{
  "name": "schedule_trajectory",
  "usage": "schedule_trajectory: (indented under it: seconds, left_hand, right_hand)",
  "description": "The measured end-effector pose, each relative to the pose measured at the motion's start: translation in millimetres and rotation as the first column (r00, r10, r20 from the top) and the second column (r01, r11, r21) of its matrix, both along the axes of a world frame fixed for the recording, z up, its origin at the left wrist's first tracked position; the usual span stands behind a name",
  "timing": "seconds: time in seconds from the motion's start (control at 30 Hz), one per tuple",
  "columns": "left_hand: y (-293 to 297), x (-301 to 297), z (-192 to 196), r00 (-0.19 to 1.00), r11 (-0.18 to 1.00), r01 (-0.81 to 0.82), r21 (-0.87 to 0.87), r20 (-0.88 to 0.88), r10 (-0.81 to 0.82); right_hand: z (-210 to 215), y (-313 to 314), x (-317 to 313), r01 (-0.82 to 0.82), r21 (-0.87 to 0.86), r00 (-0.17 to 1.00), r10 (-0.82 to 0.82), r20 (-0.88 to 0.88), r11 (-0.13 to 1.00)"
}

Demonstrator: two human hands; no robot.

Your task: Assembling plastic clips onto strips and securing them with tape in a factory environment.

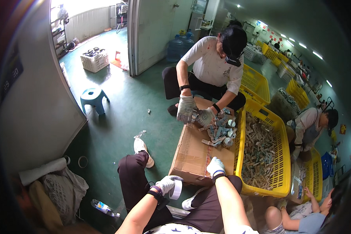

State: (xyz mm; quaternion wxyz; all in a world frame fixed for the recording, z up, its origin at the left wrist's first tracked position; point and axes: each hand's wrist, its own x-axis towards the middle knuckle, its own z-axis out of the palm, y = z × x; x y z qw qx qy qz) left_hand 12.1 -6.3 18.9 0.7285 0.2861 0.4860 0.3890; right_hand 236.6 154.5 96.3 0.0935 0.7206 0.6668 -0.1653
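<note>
My left hand (167, 183), in a pale knit glove, is closed round a wide roll of tape (177, 190) in front of my knees. My right hand (216, 166), gloved too, is at the near edge of a cardboard box (187, 154), its fingers curled together; what they hold, if anything, is too small to make out. Just beyond it, on the box top, lies a pile of small pale-blue and clear plastic parts (221, 134), among them some round white pieces. Across the box, a person's two gloved hands (195, 113) work over small parts.
A yellow crate (281, 171) full of similar plastic parts stands against the box's right side. Another person (310, 124) and a seated one (308, 218) are further right. At left are a blue stool (93, 97), a plastic bottle (104, 208), another tape roll (82, 162) and a sack (64, 187).
</note>
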Motion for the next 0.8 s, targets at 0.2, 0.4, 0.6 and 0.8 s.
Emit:
schedule_trajectory:
  seconds: [0.2,0.4,0.6,0.8]
  left_hand:
    - [-0.1,3.1,10.4,0.999,1.000,0.030,-0.003,-0.011,-0.030]
    - [-3.4,-2.0,8.1,0.999,0.999,0.028,0.018,0.033,-0.028]
    - [-1.6,-0.1,10.3,0.992,0.992,0.107,0.064,-0.069,-0.103]
    - [-7.9,-2.8,27.5,0.998,0.998,0.051,0.027,-0.037,-0.050]
  right_hand:
    - [3.7,-13.6,2.8,-0.101,-0.001,0.995,0.101,0.018,0.995]
    - [26.1,-22.8,-11.1,-0.160,-0.109,0.982,0.147,-0.122,0.981]
    - [17.0,-24.5,-9.4,-0.301,-0.134,0.951,0.286,-0.121,0.944]
    - [22.7,-47.7,-24.4,-0.460,-0.110,0.885,0.465,0.026,0.881]
